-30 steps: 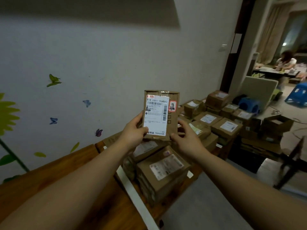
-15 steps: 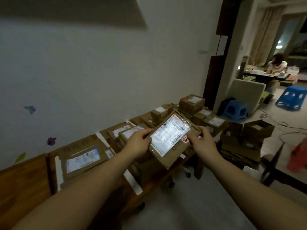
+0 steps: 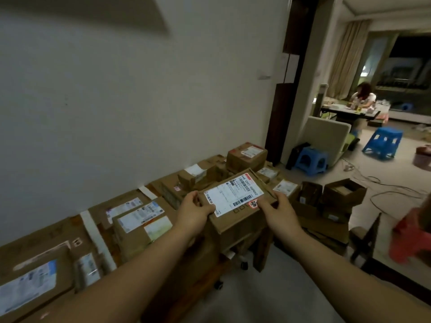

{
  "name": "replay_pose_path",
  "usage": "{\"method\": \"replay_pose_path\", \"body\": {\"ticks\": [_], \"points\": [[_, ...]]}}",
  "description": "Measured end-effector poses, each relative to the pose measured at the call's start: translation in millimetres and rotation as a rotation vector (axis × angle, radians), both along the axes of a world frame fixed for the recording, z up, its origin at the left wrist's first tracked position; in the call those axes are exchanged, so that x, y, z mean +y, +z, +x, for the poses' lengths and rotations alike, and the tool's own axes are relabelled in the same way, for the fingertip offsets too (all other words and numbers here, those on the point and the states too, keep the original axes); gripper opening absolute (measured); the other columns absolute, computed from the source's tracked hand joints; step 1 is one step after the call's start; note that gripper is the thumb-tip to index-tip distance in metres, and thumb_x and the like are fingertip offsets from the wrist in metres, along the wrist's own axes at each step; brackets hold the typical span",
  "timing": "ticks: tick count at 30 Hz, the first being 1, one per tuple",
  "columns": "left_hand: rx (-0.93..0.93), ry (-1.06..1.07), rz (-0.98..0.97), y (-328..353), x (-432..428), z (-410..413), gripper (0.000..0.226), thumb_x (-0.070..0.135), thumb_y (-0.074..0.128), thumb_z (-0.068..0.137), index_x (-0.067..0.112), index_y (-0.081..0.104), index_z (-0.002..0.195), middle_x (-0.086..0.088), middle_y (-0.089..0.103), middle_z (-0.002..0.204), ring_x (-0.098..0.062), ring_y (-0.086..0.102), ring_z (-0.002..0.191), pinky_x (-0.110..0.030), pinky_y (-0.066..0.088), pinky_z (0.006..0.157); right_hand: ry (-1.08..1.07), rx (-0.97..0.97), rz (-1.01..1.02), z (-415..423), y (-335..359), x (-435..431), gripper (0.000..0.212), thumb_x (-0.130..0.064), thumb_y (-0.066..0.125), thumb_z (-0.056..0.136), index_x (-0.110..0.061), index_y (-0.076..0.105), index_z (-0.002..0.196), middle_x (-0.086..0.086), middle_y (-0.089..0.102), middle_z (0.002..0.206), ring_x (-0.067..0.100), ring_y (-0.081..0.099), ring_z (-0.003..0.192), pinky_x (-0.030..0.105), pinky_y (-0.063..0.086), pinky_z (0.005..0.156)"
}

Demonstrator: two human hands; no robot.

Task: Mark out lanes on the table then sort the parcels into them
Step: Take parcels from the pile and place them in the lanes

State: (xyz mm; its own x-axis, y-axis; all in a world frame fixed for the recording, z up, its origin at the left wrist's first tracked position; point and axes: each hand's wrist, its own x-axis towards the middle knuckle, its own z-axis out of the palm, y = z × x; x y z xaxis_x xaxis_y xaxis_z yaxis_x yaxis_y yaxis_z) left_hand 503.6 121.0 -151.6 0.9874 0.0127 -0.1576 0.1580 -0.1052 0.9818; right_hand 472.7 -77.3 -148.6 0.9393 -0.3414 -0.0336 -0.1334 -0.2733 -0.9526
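Observation:
A brown cardboard parcel (image 3: 240, 213) with a white shipping label facing up is held low over the table's near right part, just above or resting on other boxes there. My left hand (image 3: 194, 209) grips its left end and my right hand (image 3: 278, 210) grips its right end. Strips of white tape (image 3: 96, 238) run across the wooden table and split it into lanes. One strip (image 3: 147, 191) lies farther back near the wall. Several labelled parcels lie in the lanes, such as a box (image 3: 140, 223) left of the held one and a flat parcel (image 3: 30, 278) at the near left.
A taller box (image 3: 246, 156) stands at the table's far end. Open cardboard boxes (image 3: 342, 194) sit on the floor to the right, near blue stools (image 3: 312, 159) and loose cables. A red stool (image 3: 412, 236) is at the right edge. A person sits at a distant table (image 3: 363, 99).
The parcel has tipped from upright in front of me to flat, label up, and come down toward the table's right part. My view has swung to the right along the table.

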Motion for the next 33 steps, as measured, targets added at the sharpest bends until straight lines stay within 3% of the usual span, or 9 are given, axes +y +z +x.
{"method": "replay_pose_path", "body": {"ticks": [4, 8, 13, 16, 19, 22, 26, 29, 33], "points": [[0.000, -0.070, 0.016, 6, -11, 45, 0.080, 0.006, 0.064, 0.086, 0.022, 0.017, 0.150, -0.004, 0.052, 0.137, -0.023, 0.055, 0.119, -0.040, 0.049, 0.097, 0.057, 0.039, -0.016, 56, -2, -10, 0.036, -0.043, 0.059, 0.090, -0.033, 0.042, 0.120, -0.002, 0.062, 0.114, 0.019, 0.065, 0.100, 0.044, 0.055, 0.088], [0.014, -0.052, 0.017, 0, -15, 82, 0.083, 0.003, 0.063, 0.086, 0.023, 0.014, 0.150, -0.005, 0.049, 0.140, -0.023, 0.052, 0.124, -0.043, 0.046, 0.101, 0.075, 0.041, -0.055, 100, -8, -15, 0.044, -0.040, 0.057, 0.091, -0.026, 0.043, 0.130, -0.001, 0.060, 0.119, 0.017, 0.061, 0.105, 0.040, 0.052, 0.091], [0.031, 0.042, 0.088, -10, -20, 110, 0.079, 0.003, 0.065, 0.084, 0.021, 0.021, 0.147, -0.001, 0.051, 0.137, -0.024, 0.053, 0.122, -0.045, 0.049, 0.098, 0.187, 0.064, -0.043, 153, -16, -18, 0.036, -0.035, 0.054, 0.095, -0.026, 0.042, 0.127, -0.004, 0.056, 0.108, 0.011, 0.057, 0.092, 0.020, 0.045, 0.063], [0.035, 0.111, 0.093, -16, -23, 127, 0.073, 0.003, 0.065, 0.084, 0.023, 0.028, 0.144, 0.004, 0.053, 0.132, -0.021, 0.055, 0.120, -0.041, 0.050, 0.096, 0.263, 0.075, -0.062, 187, -24, -21, 0.042, -0.034, 0.055, 0.094, -0.024, 0.042, 0.133, -0.002, 0.056, 0.118, 0.016, 0.057, 0.103, 0.033, 0.053, 0.082], [0.045, 0.197, 0.096, -24, -31, 145, 0.069, 0.006, 0.065, 0.085, 0.025, 0.032, 0.142, 0.000, 0.054, 0.133, -0.020, 0.054, 0.120, -0.043, 0.049, 0.097, 0.367, 0.089, -0.090, 223, -34, -28, 0.039, -0.032, 0.056, 0.094, -0.024, 0.043, 0.130, -0.002, 0.057, 0.116, 0.020, 0.056, 0.110, 0.045, 0.048, 0.098], [0.070, 0.301, 0.098, -29, -47, 162, 0.066, 0.011, 0.064, 0.087, 0.022, 0.033, 0.144, 0.001, 0.053, 0.135, -0.018, 0.051, 0.123, -0.039, 0.048, 0.100, 0.485, 0.124, -0.055, 262, -43, -37, 0.037, -0.032, 0.055, 0.095, -0.025, 0.043, 0.129, -0.007, 0.056, 0.106, 0.019, 0.057, 0.104, 0.044, 0.052, 0.093], [0.075, 0.404, 0.134, -30, -67, 182, 0.064, 0.016, 0.061, 0.089, 0.023, 0.030, 0.146, 0.003, 0.049, 0.139, -0.018, 0.048, 0.126, -0.029, 0.045, 0.094, 0.585, 0.133, -0.014, 296, -51, -50, 0.033, -0.033, 0.056, 0.094, -0.030, 0.043, 0.125, -0.008, 0.057, 0.104, 0.010, 0.060, 0.091, 0.031, 0.057, 0.076], [0.084, 0.451, 0.167, -34, -77, 189, 0.066, 0.019, 0.059, 0.091, 0.028, 0.026, 0.147, 0.002, 0.044, 0.144, -0.019, 0.045, 0.130, -0.039, 0.044, 0.104, 0.662, 0.086, -0.052, 310, -59, -61, 0.037, -0.042, 0.057, 0.090, -0.042, 0.042, 0.124, -0.006, 0.056, 0.121, 0.014, 0.059, 0.106, 0.041, 0.055, 0.089], [0.101, 0.433, 0.292, -35, -89, 186, 0.064, 0.024, 0.050, 0.096, 0.036, 0.016, 0.149, 0.004, 0.040, 0.148, -0.019, 0.041, 0.134, -0.043, 0.040, 0.107, 0.760, -0.023, -0.299, 313, -61, -69, 0.054, -0.048, 0.046, 0.095, -0.048, 0.025, 0.144, -0.006, 0.042, 0.131, 0.011, 0.048, 0.113, 0.033, 0.042, 0.098]]}}
